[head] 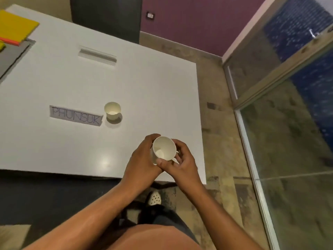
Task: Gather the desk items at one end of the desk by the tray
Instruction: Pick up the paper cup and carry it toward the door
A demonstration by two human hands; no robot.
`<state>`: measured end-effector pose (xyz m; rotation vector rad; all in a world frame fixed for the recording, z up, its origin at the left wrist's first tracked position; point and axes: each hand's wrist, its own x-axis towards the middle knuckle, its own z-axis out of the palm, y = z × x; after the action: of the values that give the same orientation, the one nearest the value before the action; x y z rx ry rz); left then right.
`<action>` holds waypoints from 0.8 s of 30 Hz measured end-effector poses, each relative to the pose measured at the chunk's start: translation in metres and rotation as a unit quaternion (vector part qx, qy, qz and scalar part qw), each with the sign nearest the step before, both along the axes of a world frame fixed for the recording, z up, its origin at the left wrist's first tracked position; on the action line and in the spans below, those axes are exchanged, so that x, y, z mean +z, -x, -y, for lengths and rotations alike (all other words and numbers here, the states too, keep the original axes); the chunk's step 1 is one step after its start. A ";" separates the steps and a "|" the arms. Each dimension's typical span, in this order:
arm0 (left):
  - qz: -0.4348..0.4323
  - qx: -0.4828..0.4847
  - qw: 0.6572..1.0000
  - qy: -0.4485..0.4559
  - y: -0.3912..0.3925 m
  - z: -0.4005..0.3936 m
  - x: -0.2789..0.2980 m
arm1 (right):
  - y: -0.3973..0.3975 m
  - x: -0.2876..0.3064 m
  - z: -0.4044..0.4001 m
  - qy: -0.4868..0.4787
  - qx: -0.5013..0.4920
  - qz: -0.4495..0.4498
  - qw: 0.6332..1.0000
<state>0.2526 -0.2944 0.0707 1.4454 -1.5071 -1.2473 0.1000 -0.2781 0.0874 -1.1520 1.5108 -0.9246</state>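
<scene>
Gripping one paper cup [163, 150] w/ both hands, left hand [142, 159] & right hand [177, 159] curled round it; 2nd cup [112, 110] stood well beyond, beside name label [76, 115].

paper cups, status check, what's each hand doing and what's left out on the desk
Left hand and right hand both hold one paper cup. Second cup stands by the name label. Path clear.

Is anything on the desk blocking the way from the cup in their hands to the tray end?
The held cup must cross toward the tray; a second cup and a paper label lie roughly between.
</scene>
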 end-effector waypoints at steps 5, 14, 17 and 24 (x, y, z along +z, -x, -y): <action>0.014 -0.114 0.993 0.008 0.060 -0.018 0.005 | 0.056 -0.001 -0.040 0.033 -0.088 -0.012 0.996; 0.005 -0.249 0.969 -0.003 0.211 -0.061 -0.009 | 0.190 -0.019 -0.126 0.056 -0.232 -0.031 0.971; 0.016 -0.268 0.963 0.002 0.285 -0.080 -0.012 | 0.255 -0.019 -0.153 0.059 -0.262 -0.034 0.963; 0.012 -0.308 0.951 0.020 0.431 -0.107 -0.016 | 0.390 -0.011 -0.195 0.054 -0.315 -0.047 0.946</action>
<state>-0.1788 -0.1869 0.0545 0.9862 -2.0774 -1.5382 -0.2904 -0.0829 0.0765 -0.7927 1.9767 -1.4044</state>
